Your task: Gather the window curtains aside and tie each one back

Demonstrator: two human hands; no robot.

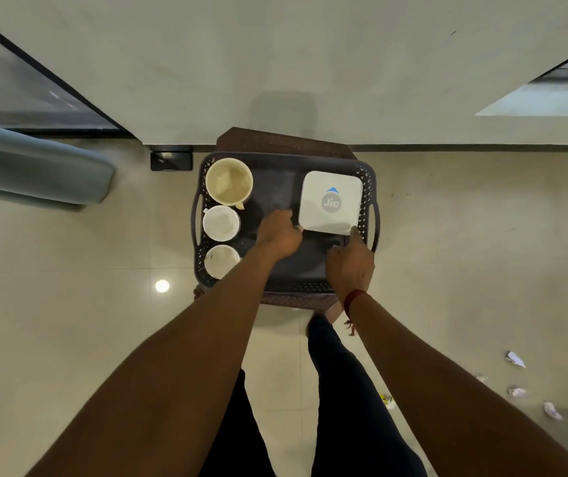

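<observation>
Both hands reach into a tray [368, 187]: left hand [280, 234] curled at a white box [331, 202], right hand [349, 266] fingers pressing its corner, seemingly to steady it; curtain [35, 166] hangs untouched.

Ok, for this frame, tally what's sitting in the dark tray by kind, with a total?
Cups: 3, one large cream cup and two smaller white cups, lined up along the tray left side.
White Jio box: 1, on the right side, with the left hand and right hand at its near corners.
Total: 4.
</observation>
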